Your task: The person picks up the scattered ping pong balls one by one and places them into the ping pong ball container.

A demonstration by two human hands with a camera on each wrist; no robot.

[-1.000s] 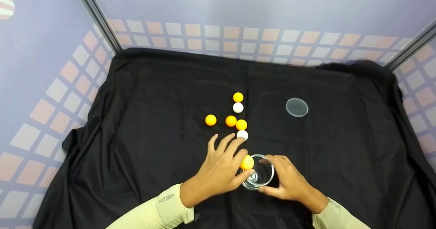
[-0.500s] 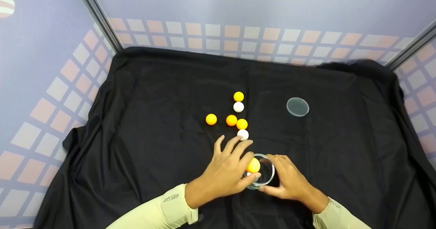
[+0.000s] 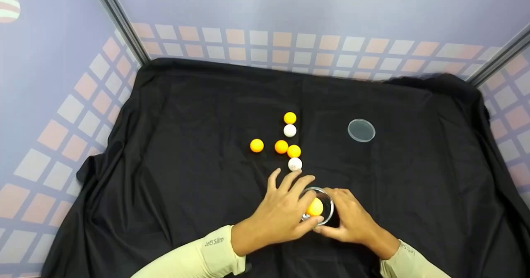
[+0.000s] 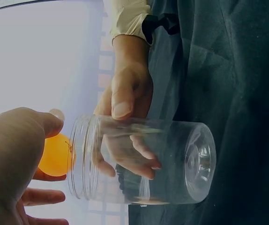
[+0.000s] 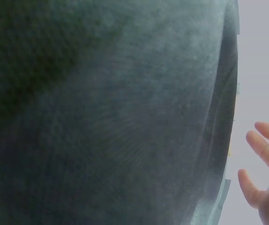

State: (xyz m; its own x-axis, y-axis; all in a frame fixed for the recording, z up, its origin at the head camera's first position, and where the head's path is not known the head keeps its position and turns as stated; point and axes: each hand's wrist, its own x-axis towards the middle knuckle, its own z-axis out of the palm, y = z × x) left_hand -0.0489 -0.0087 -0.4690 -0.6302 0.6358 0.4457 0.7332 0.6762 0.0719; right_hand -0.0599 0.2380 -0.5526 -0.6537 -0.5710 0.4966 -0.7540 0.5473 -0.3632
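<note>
My left hand [image 3: 281, 214] pinches a yellow-orange ball [image 3: 315, 207] between thumb and index finger, over the mouth of a clear jar [image 3: 331, 212]. In the left wrist view the ball [image 4: 56, 155] is right at the rim of the jar [image 4: 172, 164], whose inside shows no ball. My right hand [image 3: 352, 216] grips the jar's right side, thumb at the front; the left wrist view shows this hand [image 4: 130, 93] around the jar's wall. The other fingers of the left hand are spread, near a white ball [image 3: 295, 164].
On the black cloth [image 3: 198, 145], beyond the hands, lie an orange ball [image 3: 256, 145], another orange ball [image 3: 281, 147] touching a yellow one [image 3: 294, 151], and a white ball [image 3: 290, 130] beside a yellow one [image 3: 290, 118]. A clear round lid [image 3: 361, 130] lies at the right.
My left hand has moved to the right with the ball, from the jar's left edge to over its mouth. The right hand and jar have stayed in place.
</note>
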